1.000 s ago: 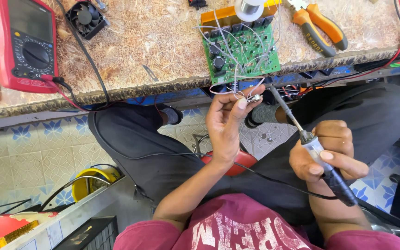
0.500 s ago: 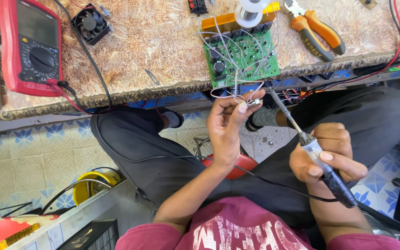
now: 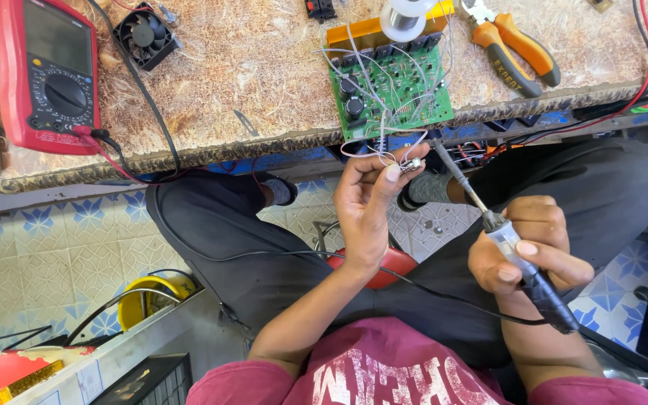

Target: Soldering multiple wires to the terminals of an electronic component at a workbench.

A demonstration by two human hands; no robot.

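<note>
At frame centre, the left hand (image 3: 365,206) pinches a small wired component (image 3: 412,164) just below the green circuit board (image 3: 391,94). The right hand (image 3: 523,251) grips a soldering iron (image 3: 500,236), its tip now drawn closer beside the component than 1 second earlier.

Blue-patterned floor tiles (image 3: 31,247), worn workbench (image 3: 264,82)

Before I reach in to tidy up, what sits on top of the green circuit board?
On the green circuit board lie loose white wires; a solder spool covers its far edge. Anything beneath them is hidden.
</note>
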